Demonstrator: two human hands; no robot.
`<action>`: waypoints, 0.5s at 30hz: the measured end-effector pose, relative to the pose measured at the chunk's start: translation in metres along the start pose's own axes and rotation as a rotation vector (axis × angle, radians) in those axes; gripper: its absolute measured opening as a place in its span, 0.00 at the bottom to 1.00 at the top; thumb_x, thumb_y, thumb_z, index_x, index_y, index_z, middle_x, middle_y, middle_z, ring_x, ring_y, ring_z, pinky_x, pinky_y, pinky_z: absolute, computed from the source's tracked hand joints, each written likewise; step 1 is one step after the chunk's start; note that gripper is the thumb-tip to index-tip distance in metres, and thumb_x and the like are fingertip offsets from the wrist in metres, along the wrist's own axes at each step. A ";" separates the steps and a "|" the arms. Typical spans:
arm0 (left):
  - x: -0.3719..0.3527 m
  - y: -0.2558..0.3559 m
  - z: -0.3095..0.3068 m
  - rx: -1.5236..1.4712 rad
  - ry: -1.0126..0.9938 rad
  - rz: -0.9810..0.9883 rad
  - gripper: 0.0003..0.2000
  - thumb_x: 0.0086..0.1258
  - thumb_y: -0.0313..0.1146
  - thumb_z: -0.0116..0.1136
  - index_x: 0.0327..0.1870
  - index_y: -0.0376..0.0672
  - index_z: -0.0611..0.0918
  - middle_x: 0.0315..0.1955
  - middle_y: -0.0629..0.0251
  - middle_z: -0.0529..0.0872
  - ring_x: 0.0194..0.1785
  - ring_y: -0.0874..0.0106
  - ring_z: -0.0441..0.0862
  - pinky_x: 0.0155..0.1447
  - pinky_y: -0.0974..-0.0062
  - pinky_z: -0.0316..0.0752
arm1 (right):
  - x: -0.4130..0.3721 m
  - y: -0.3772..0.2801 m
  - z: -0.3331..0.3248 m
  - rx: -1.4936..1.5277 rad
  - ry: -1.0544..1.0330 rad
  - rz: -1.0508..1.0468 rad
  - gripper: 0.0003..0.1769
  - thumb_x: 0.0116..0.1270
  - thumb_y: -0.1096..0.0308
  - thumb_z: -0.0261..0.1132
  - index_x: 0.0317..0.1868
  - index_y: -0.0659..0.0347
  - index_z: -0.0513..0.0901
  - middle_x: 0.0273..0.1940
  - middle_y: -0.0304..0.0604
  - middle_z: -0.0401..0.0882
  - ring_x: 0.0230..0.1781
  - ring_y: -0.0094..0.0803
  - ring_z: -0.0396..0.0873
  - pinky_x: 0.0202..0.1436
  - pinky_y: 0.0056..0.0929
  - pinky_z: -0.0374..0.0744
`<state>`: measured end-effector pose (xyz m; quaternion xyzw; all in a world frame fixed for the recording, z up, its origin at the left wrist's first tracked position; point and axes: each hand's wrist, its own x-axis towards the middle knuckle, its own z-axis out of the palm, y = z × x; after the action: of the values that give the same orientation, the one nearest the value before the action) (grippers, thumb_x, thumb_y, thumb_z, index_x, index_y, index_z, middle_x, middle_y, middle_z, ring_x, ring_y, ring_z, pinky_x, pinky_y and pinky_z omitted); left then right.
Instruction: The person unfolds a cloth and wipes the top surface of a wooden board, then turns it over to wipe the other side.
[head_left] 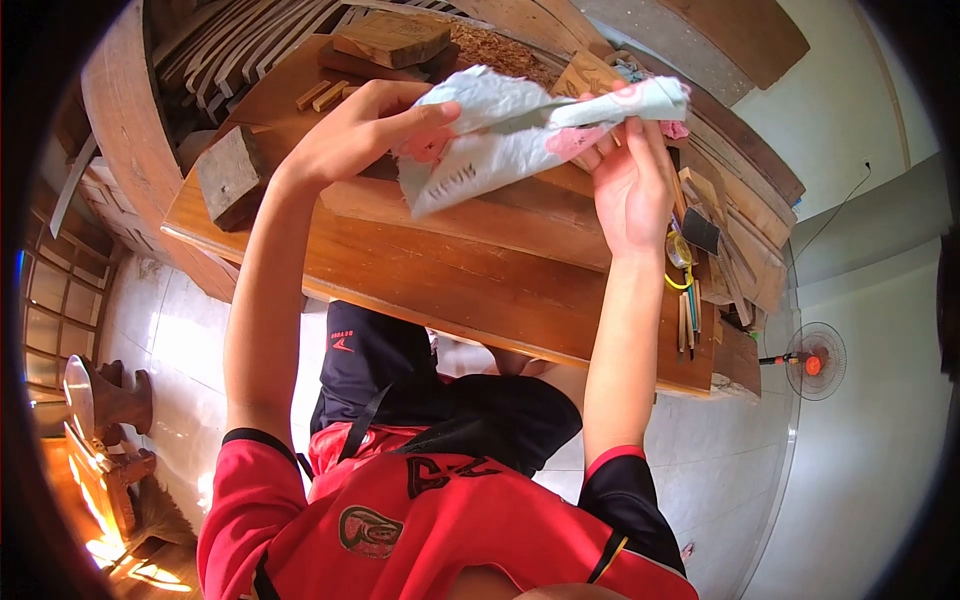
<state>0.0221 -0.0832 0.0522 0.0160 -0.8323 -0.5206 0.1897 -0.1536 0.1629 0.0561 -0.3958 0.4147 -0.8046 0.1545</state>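
Observation:
Above the wooden table, both my hands hold up a worn, creased sheet of sandpaper (500, 160) with a pale back, pink-red marks and dark print. Its upper edge is ragged, and the right part curls over into a fold. At the left end my left hand (375, 130) pinches it, thumb on the near face and the other fingers mostly behind. My right hand (635, 190) grips the folded right end from below, palm turned towards me, some fingertips hidden by the sheet. Beneath it lies a long board (480, 215) along the table.
A grey block (230, 178) sits at the table's (440, 285) left end. Wood blocks (392, 38) and shavings (500, 52) lie behind. Pencils (688, 315) and a yellow tape measure (680, 255) are on the right. Curved wood pieces (250, 55) stand back left; a fan (815, 362) is at right.

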 end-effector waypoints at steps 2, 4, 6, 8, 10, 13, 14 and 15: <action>0.004 -0.005 -0.002 0.033 0.012 -0.007 0.27 0.80 0.58 0.68 0.57 0.38 0.88 0.39 0.62 0.91 0.47 0.74 0.86 0.56 0.71 0.80 | 0.003 -0.002 0.007 0.043 -0.013 0.017 0.24 0.90 0.61 0.56 0.77 0.63 0.76 0.66 0.52 0.86 0.69 0.47 0.85 0.64 0.50 0.89; 0.004 -0.013 0.004 -0.040 0.055 0.091 0.35 0.74 0.62 0.73 0.70 0.43 0.83 0.49 0.57 0.94 0.56 0.67 0.89 0.63 0.65 0.82 | 0.014 -0.003 0.005 -0.066 -0.165 0.060 0.27 0.87 0.58 0.60 0.78 0.64 0.75 0.63 0.57 0.88 0.66 0.49 0.88 0.63 0.45 0.90; 0.003 -0.013 0.004 -0.075 0.003 0.206 0.39 0.71 0.62 0.76 0.74 0.44 0.80 0.54 0.55 0.94 0.59 0.65 0.89 0.67 0.63 0.82 | 0.015 0.004 0.013 -0.142 -0.208 0.072 0.30 0.86 0.54 0.61 0.77 0.66 0.74 0.61 0.58 0.89 0.55 0.49 0.93 0.60 0.44 0.92; 0.002 -0.012 0.001 -0.118 -0.074 0.239 0.46 0.66 0.64 0.80 0.79 0.45 0.78 0.55 0.54 0.94 0.59 0.65 0.89 0.71 0.60 0.81 | 0.018 0.011 0.036 -0.248 -0.098 0.060 0.30 0.86 0.55 0.60 0.78 0.66 0.74 0.63 0.58 0.89 0.52 0.48 0.94 0.59 0.46 0.93; 0.004 -0.017 -0.003 -0.147 -0.154 0.221 0.46 0.65 0.64 0.80 0.78 0.45 0.78 0.54 0.55 0.94 0.60 0.65 0.89 0.71 0.59 0.81 | 0.025 0.019 0.042 -0.407 -0.156 0.042 0.23 0.86 0.61 0.61 0.73 0.64 0.81 0.59 0.54 0.92 0.53 0.39 0.93 0.60 0.39 0.90; 0.005 -0.011 0.002 -0.103 -0.115 0.187 0.50 0.59 0.70 0.79 0.75 0.42 0.79 0.50 0.56 0.94 0.55 0.68 0.90 0.64 0.63 0.85 | 0.038 0.037 0.060 -0.553 -0.074 0.003 0.17 0.86 0.62 0.63 0.63 0.65 0.88 0.42 0.41 0.91 0.40 0.25 0.86 0.46 0.30 0.84; 0.001 -0.004 0.003 -0.050 -0.085 0.103 0.55 0.54 0.77 0.77 0.75 0.40 0.79 0.51 0.56 0.93 0.56 0.69 0.89 0.64 0.64 0.84 | 0.039 0.035 0.066 -0.597 -0.072 0.051 0.19 0.87 0.59 0.63 0.63 0.66 0.87 0.40 0.39 0.89 0.38 0.23 0.84 0.42 0.28 0.82; 0.000 -0.005 0.002 -0.010 -0.072 0.073 0.50 0.59 0.72 0.78 0.73 0.39 0.80 0.50 0.58 0.93 0.55 0.71 0.88 0.62 0.65 0.84 | 0.040 0.033 0.074 -0.642 -0.071 0.098 0.21 0.88 0.56 0.64 0.64 0.67 0.86 0.38 0.37 0.87 0.36 0.22 0.81 0.38 0.27 0.79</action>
<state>0.0211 -0.0836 0.0472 -0.0340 -0.8359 -0.5178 0.1786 -0.1251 0.0800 0.0758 -0.4315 0.6604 -0.6100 0.0747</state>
